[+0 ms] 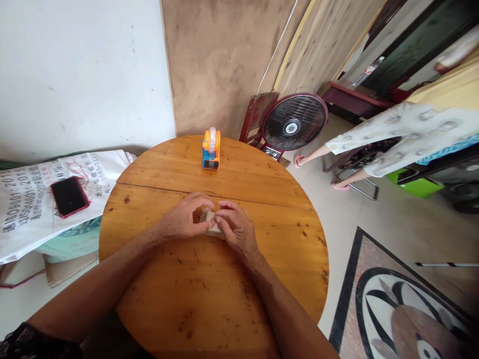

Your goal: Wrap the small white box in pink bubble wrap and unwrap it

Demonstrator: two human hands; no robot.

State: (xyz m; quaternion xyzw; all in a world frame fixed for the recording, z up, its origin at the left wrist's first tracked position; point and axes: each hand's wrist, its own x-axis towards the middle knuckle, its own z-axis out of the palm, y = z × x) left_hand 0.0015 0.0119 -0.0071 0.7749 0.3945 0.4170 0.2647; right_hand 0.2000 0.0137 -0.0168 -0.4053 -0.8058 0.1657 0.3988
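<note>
A small light-brown box-like block [215, 230] lies on the round wooden table [217, 294], between my two hands. My left hand [189, 218] curls round its left side, thumb and fingers touching it. From the right, my right hand [239, 230] pinches at the top of the block with thumb and fingertips close together. Fingers cover much of the block, and I cannot make out its exact kind. Farther back on the table stands an orange and blue tape dispenser [211, 149] with a roll of clear tape, apart from both hands.
A phone [70, 196] rests on printed white sacks [101, 172] at the left. Behind the table stand a fan [294, 122] and a wooden chair [258, 117]. At the right is a person in patterned trousers [396, 134]. A wall [220, 65] borders the table's far side.
</note>
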